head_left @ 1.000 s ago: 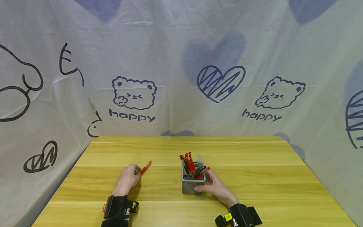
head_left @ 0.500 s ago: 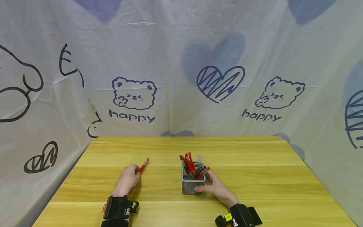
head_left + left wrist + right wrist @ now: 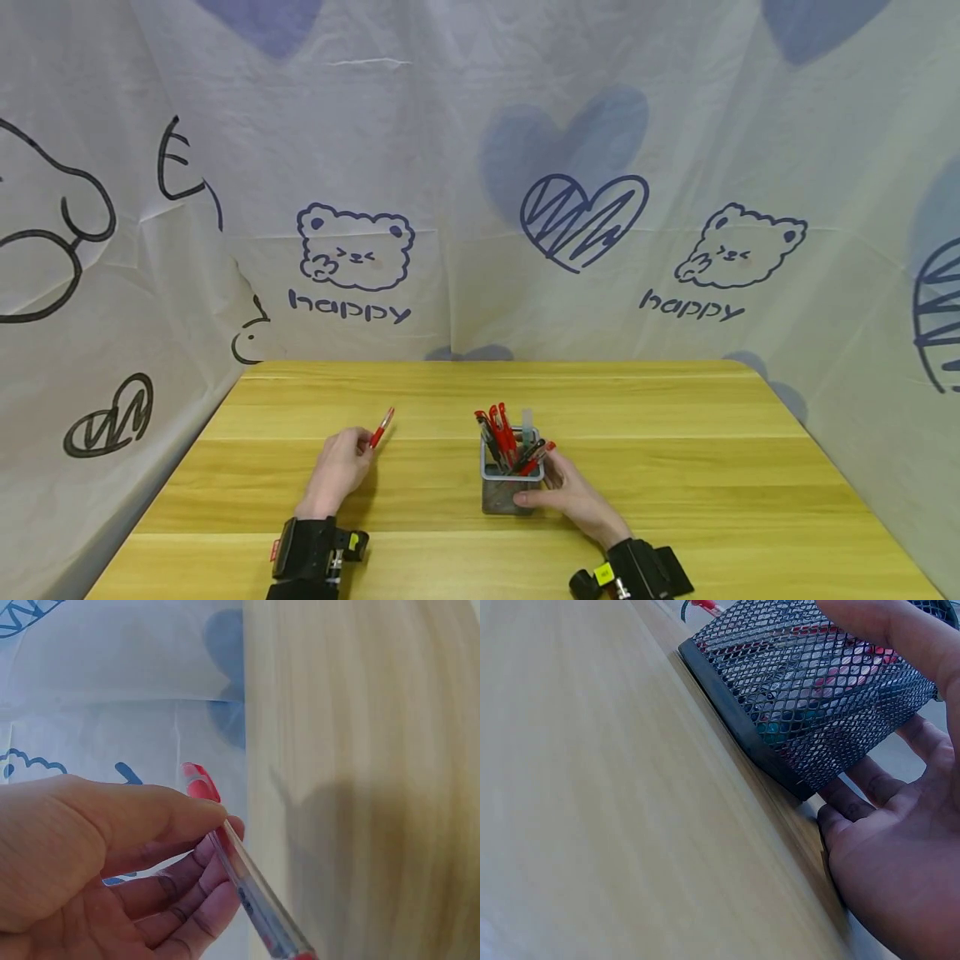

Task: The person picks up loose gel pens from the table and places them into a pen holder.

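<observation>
Between thumb and fingertips, my left hand (image 3: 341,469) pinches a red pen (image 3: 382,427) with a clear barrel, tilted up and to the right. The left wrist view shows the pen (image 3: 259,900) held above the wooden table, its shadow beside it. At the table's middle stands a dark mesh pen holder (image 3: 504,497) with a pale rim. My right hand (image 3: 573,498) grips it from the right, thumb on the near side and other fingers around the far side. Several red and black pens (image 3: 501,433) stick up from the holder (image 3: 795,697).
The wooden table (image 3: 675,483) reaches back to a white cloth backdrop (image 3: 450,125) printed with hearts and bears. A light, translucent strip (image 3: 527,421) also rises from the pen holder. Each wrist wears a black camera mount (image 3: 306,550).
My left hand has lifted slightly, and the pen has swung steeper, its far end rising. The right hand and the pen holder have stayed put.
</observation>
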The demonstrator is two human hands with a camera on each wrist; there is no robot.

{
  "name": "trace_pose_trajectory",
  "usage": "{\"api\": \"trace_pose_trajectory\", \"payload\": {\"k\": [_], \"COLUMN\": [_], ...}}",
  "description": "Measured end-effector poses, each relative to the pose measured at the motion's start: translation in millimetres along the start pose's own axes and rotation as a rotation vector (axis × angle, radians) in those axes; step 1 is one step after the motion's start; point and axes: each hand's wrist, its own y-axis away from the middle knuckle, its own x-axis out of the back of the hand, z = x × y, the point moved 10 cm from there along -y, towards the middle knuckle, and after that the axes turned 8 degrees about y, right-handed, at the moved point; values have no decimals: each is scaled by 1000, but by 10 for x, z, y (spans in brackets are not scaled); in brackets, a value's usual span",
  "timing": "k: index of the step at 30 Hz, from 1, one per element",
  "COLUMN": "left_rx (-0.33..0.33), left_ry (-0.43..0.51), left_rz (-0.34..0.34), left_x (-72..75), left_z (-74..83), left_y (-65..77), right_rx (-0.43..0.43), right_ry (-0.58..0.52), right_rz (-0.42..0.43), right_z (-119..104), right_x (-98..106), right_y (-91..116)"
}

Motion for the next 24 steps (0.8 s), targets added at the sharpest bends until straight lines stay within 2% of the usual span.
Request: {"api": "trace_pose_trajectory", "payload": {"k": [8, 15, 24], "left_rx": [-11, -38, -103], "left_ry": [145, 230, 288], "left_rz": [-34, -53, -15], "left_x": [17, 41, 144], "left_z": [102, 197, 389], "left_y": [25, 22, 31], "right_rx": [-1, -17, -14], "right_ry": [-1, -9, -4], "right_rz": [2, 17, 6], "right_z": [7, 31, 15], "right_x": [-5, 20, 5], "right_y": [-1, 0, 1]}}
